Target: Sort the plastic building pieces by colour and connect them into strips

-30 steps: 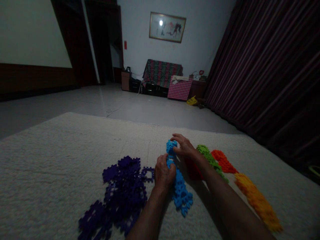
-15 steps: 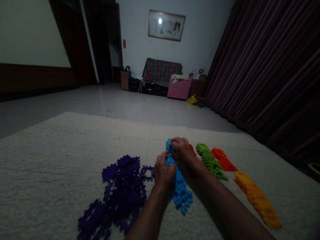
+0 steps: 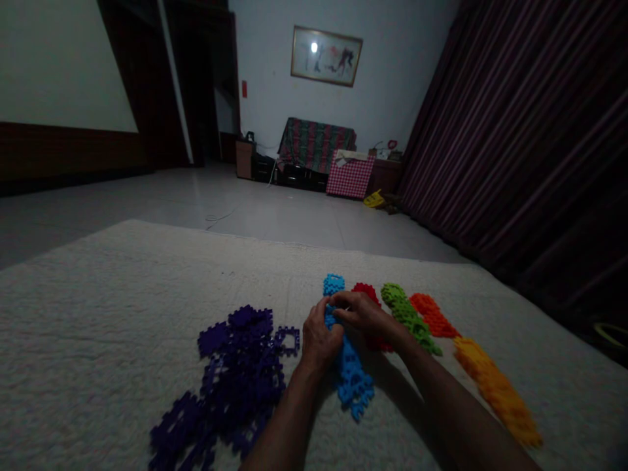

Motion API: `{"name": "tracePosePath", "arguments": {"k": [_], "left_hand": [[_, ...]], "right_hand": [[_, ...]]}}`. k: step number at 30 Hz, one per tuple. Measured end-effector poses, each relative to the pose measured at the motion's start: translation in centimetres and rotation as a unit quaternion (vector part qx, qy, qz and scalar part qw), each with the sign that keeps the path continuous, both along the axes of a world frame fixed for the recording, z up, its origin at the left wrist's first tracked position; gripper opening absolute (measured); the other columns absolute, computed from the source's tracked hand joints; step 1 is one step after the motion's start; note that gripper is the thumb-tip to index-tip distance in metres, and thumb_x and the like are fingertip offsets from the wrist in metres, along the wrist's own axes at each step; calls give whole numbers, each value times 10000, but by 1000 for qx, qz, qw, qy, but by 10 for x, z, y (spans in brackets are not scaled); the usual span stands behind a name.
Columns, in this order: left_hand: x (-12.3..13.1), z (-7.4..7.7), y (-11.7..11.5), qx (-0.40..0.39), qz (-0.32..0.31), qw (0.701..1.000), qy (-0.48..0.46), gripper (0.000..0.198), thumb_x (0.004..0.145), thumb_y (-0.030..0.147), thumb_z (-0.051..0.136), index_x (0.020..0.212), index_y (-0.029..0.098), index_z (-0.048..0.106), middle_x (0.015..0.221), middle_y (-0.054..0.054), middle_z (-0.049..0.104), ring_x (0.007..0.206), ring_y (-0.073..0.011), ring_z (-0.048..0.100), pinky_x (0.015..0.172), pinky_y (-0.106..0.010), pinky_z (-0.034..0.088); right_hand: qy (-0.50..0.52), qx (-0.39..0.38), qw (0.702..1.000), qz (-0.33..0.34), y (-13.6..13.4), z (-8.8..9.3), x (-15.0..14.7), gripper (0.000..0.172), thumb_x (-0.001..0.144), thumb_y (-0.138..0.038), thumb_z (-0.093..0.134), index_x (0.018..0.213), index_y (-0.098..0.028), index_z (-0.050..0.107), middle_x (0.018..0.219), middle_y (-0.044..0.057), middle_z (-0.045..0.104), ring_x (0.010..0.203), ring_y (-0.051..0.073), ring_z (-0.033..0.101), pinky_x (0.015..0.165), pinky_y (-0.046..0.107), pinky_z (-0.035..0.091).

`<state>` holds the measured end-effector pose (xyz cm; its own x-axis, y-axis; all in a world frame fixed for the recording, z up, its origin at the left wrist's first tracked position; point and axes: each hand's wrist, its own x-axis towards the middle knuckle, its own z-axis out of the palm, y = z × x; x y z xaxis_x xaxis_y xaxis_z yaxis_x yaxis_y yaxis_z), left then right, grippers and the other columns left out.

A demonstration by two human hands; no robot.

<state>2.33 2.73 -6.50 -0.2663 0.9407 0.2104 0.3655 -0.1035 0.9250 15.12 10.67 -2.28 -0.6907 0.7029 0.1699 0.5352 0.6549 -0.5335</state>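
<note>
Head view, clock taken from the hands, 12 straight ahead. Nearest, at 8 o'clock, a purple pile (image 3: 240, 379) of notched pieces is spread loosely on the mat (image 3: 122, 294); one purple square (image 3: 288, 341) is set at 9, just beside the left hand (image 3: 320, 335). At 4, an orange row (image 3: 498, 392) of stacked pieces is laid slantwise. The blue row (image 3: 354, 376) is run under the hands, from 5 o'clock up to 12, its far end left uncovered. Both hands are placed close together at its middle: it is touched by the left from the left side, while the right hand (image 3: 357, 311) is reached over from the right, fingers bent onto it. Whether a piece is pinched cannot be told; fingertips are too dark and overlapped. At 1 to 2, a red row (image 3: 366, 292) is partly covered by the right hand and wrist. At 3, a green row (image 3: 409, 317) is seen, then a red-orange row (image 3: 434, 315), its near end met by the orange row. Farther, a thin cable (image 3: 216, 218) is dropped on the floor (image 3: 289, 216) at 11. Beyond, at 12, a checked cloth (image 3: 349, 175) and a striped cloth (image 3: 316, 145) are draped over furniture, below a framed picture (image 3: 328, 55). Purple curtains (image 3: 441, 144) are hung at 1 to 2.
</note>
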Motion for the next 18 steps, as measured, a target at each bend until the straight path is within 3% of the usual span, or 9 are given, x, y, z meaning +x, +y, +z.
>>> {"name": "tracePosePath", "arguments": {"k": [2,6,11,18], "left_hand": [[0,0,0,-12,11,1000,5,588,706,102,546,1288,182,574,1257,-98,663,1161,-227,613,1047,-327,448],[0,-1,0,-30,25,999,11,577,720,122,545,1294,170,573,1255,-110,662,1151,-233,620,1038,-330,453],[-1,0,1,-29,20,999,10,580,722,129,544,1300,162,570,1265,-109,657,1165,-223,611,1049,-311,443],[0,1,0,-26,25,999,20,574,729,129,534,1300,163,570,1268,-106,652,1168,-218,609,1049,-299,439]], "right_hand": [[16,8,1000,-13,6,7,1,207,854,-211,537,948,-182,720,890,44,725,784,165,655,720,275,498],[26,68,990,-120,36,15,4,314,819,-247,594,1108,-194,704,1110,90,708,964,217,657,877,346,510],[-73,9,993,-93,67,13,3,572,741,-243,657,1308,-198,597,1361,103,598,1243,266,554,1050,385,440],[-138,4,984,-113,70,12,-1,535,754,-218,618,1286,-166,612,1334,123,621,1214,276,580,1033,374,453]]}}
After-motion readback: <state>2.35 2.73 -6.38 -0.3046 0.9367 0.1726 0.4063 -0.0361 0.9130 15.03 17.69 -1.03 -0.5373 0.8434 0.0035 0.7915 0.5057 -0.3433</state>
